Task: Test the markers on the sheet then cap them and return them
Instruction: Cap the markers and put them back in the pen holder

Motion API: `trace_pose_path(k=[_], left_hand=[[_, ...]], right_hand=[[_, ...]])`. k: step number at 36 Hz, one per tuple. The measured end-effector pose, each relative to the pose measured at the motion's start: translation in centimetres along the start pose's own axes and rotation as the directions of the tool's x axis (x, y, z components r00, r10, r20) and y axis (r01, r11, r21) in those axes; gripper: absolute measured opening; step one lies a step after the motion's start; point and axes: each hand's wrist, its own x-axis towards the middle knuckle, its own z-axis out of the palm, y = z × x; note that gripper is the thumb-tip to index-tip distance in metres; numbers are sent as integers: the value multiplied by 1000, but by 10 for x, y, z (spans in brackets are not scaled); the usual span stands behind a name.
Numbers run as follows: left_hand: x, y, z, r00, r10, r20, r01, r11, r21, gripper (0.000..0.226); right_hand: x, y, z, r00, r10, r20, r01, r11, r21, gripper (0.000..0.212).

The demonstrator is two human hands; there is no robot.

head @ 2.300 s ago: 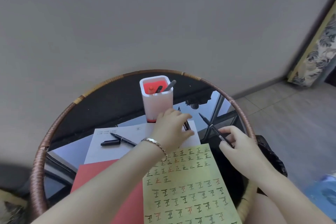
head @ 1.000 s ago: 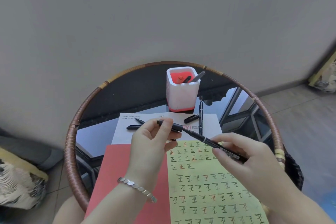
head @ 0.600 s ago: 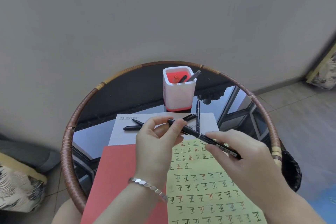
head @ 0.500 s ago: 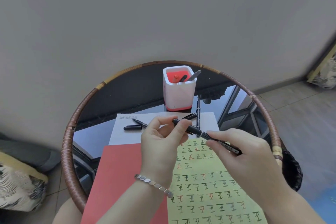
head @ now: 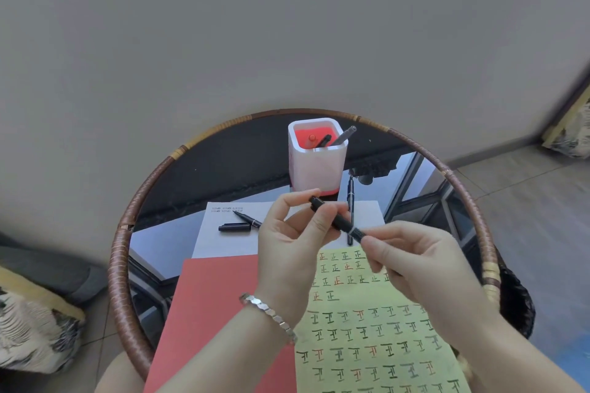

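A black marker (head: 340, 222) is held in the air above the sheets between both hands. My left hand (head: 292, 249) pinches its capped far end between thumb and fingers. My right hand (head: 412, 260) pinches the near end of its barrel. Under them lies a yellow-green sheet (head: 370, 329) covered with rows of black and red test marks. A white pen holder (head: 317, 158) with a red inside stands at the back and holds several markers. On the white paper (head: 223, 238) lie an uncapped marker (head: 247, 218) and a loose cap (head: 234, 227). Another black marker (head: 351, 193) lies beside the holder.
Everything rests on a round glass table with a wicker rim (head: 127, 223). A red sheet (head: 210, 313) lies left of the yellow-green one. A dark bag (head: 517, 306) hangs off the table's right side, and a patterned cushion (head: 28, 332) sits on the floor at left.
My left hand picked a cap off the white paper and pushed it onto the marker held by my right hand. Both hands have drawn closer together along the marker.
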Motion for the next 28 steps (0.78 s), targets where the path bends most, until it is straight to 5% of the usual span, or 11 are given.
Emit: trace_pose_path(k=[3, 6, 12, 19, 24, 28], left_hand=[[3, 0, -3, 995, -56, -82, 48, 994, -94, 35], [5, 4, -11, 975, -61, -212, 42, 995, -94, 34], [16, 23, -28, 863, 237, -446, -244, 969, 42, 13], [48, 54, -13, 752, 551, -362, -535, 831, 154, 18], [90, 52, 1, 762, 615, -203, -518, 767, 380, 13], [114, 35, 5, 842, 539, -21, -435, 701, 565, 12]], right_hand=[[10, 2, 11, 986, -166, -19, 159, 965, -208, 18], [22, 3, 15, 987, -141, 73, 158, 925, -346, 11], [56, 24, 7, 990, -140, 22, 92, 518, -850, 44], [88, 41, 18, 992, -34, -119, -98, 372, -923, 36], [93, 38, 17, 988, -27, -152, -123, 463, -878, 37], [89, 35, 9, 985, -50, -165, -107, 573, -813, 39]])
